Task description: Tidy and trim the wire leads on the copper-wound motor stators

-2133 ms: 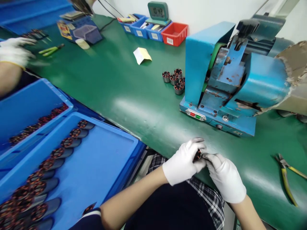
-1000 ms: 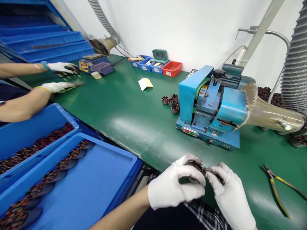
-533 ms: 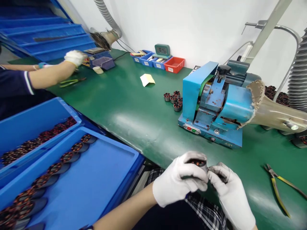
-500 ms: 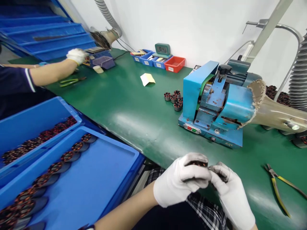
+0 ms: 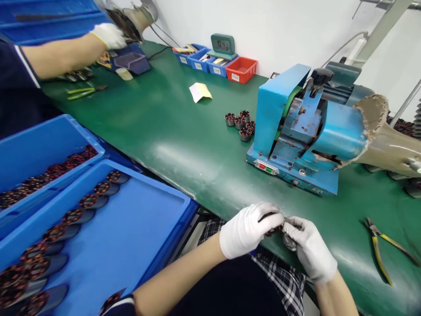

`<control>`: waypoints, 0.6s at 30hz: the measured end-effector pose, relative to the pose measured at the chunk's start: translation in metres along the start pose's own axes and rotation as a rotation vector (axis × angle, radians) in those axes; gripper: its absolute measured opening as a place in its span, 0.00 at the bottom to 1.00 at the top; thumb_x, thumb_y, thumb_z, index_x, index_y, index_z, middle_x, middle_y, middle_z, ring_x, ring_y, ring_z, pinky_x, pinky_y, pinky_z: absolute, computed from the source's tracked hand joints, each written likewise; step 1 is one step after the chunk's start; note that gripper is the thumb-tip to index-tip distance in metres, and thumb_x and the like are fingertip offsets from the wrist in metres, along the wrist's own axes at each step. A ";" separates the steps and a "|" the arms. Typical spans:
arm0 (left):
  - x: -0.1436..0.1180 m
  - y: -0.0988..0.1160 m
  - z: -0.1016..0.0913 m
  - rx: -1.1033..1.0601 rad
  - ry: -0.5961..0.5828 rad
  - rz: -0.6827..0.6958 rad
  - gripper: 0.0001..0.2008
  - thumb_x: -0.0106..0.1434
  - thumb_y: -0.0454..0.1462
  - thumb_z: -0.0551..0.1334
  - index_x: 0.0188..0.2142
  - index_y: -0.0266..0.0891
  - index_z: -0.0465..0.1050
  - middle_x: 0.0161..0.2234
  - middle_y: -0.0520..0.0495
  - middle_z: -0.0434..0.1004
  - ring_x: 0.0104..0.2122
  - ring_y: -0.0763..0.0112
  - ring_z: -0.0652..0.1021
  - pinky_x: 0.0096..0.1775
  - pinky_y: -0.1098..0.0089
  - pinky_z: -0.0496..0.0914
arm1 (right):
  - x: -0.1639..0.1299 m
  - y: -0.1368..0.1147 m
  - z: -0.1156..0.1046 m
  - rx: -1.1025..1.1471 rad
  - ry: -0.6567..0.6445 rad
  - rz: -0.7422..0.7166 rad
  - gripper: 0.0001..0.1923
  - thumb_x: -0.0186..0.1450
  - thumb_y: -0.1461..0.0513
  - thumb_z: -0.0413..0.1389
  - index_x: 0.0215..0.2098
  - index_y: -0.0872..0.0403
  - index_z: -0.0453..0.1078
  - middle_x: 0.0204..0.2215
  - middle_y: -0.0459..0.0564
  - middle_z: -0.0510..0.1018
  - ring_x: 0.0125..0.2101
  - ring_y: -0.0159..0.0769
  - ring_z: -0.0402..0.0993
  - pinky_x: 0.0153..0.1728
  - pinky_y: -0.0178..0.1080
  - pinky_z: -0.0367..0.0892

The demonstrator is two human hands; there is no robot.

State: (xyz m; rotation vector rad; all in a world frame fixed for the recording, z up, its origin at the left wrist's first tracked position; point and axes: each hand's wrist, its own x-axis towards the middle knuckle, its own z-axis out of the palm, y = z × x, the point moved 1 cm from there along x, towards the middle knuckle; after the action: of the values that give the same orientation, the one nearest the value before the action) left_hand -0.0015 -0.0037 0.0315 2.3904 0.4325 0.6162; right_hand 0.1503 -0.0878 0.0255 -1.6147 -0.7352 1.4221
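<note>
Both hands, left hand point(image 5: 247, 228) and right hand point(image 5: 305, 245), grip a stator point(image 5: 274, 227) (clock point(image 5: 222, 44) reads 10:43).

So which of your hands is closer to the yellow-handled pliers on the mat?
Right. The right hand is at the bench edge, on the same side as the yellow-handled pliers but clear of them; the left hand sits farther away, beyond the right.
</note>
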 end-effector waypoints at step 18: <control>0.004 -0.033 -0.021 0.049 -0.170 -0.096 0.30 0.43 0.49 0.70 0.45 0.42 0.68 0.51 0.42 0.67 0.56 0.52 0.61 0.56 0.55 0.56 | -0.015 -0.008 -0.134 -1.430 -0.022 -0.662 0.20 0.61 0.68 0.42 0.38 0.49 0.74 0.37 0.51 0.76 0.34 0.37 0.72 0.34 0.37 0.66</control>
State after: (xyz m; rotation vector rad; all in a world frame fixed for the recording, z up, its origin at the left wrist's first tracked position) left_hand -0.0147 0.0334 0.0261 2.4287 0.4898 0.3596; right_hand 0.2792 -0.1247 0.0399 -1.9264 -2.3417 0.2826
